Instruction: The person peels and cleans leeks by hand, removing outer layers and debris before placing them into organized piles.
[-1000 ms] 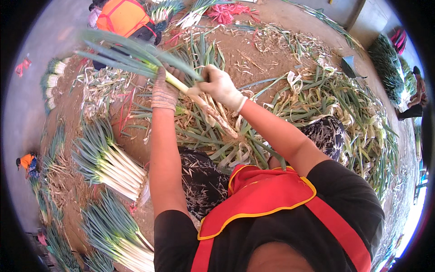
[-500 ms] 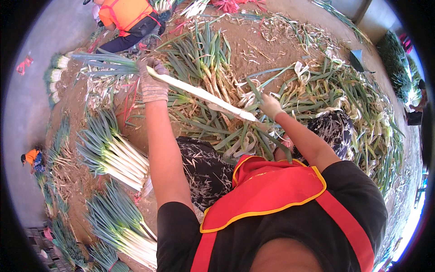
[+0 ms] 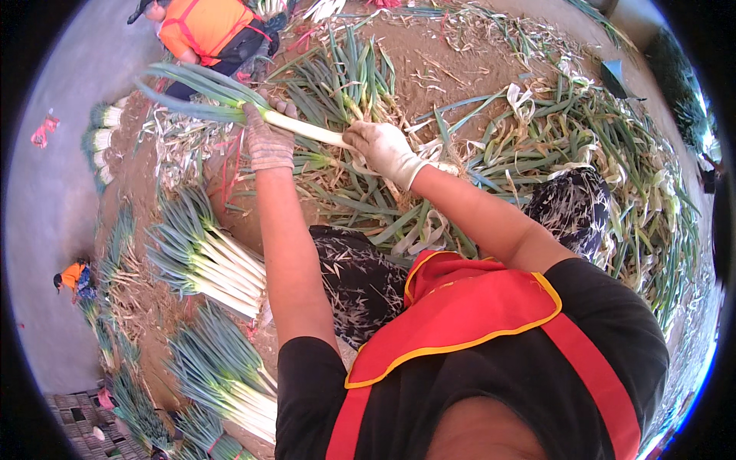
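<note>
My left hand (image 3: 271,134), in a dirty knit glove, grips a large green onion (image 3: 316,131) where the leaves meet the white stalk. The green leaves stretch out to the left, and the pale stalk points right. My right hand (image 3: 383,153), in a white glove, is closed round the white stalk farther along and hides its root end. Just beyond my hands lies a bunch of untrimmed green onions (image 3: 354,73) with brownish, dirty stalks. Stripped leaves (image 3: 399,226) lie below my right hand, between my knees.
Clean green onions lie in piles to my left, an upper pile (image 3: 222,264) and a lower pile (image 3: 230,376). A broad heap of stripped leaves (image 3: 613,184) covers the right side. A co-worker in an orange top (image 3: 207,27) bends at the far left; another person (image 3: 74,277) is farther off.
My right hand has moved left from the leaf strips near my right knee and now holds the onion's stalk. The leaf strip it held is out of it. My left hand keeps its grip.
</note>
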Available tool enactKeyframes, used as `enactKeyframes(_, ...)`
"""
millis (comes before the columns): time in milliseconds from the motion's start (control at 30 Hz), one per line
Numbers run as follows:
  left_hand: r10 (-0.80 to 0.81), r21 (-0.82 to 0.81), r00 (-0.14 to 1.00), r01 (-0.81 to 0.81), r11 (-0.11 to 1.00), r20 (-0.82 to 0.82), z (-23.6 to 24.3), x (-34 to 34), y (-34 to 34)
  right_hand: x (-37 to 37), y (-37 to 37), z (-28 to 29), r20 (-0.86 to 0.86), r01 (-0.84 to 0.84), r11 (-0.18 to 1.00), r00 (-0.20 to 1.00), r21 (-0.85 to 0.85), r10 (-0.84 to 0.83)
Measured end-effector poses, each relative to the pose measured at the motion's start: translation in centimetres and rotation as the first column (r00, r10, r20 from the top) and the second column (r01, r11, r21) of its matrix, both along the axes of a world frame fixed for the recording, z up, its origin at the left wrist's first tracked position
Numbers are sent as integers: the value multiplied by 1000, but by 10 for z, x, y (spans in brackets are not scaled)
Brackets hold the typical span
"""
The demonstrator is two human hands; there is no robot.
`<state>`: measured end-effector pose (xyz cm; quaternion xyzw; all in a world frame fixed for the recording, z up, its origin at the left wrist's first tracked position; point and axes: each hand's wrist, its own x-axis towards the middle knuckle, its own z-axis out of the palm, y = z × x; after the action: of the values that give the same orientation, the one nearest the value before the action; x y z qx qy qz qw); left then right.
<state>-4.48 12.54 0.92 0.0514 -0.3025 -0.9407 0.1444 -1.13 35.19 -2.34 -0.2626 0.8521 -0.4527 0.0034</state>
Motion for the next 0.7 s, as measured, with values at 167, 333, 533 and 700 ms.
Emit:
enactKeyframes(167,-166,-37,977,163,986,-135,6,-4,3,-28,4,-41,148,-202,938,957,-282,250)
enactKeyframes(333,-231,-33,935,231,972,-269,3,-2,2,0,0,-6,600,27,805,681,-593,419)
enactKeyframes(533,-243,-12,936,248,969,-253,7,-3,7,-21,14,-55,-179,-217,976,960,5,214)
enactKeyframes(700,-162,-15,980,161,987,-118,12,0,-1,-16,58,-101,184,-190,586,980,788,71)
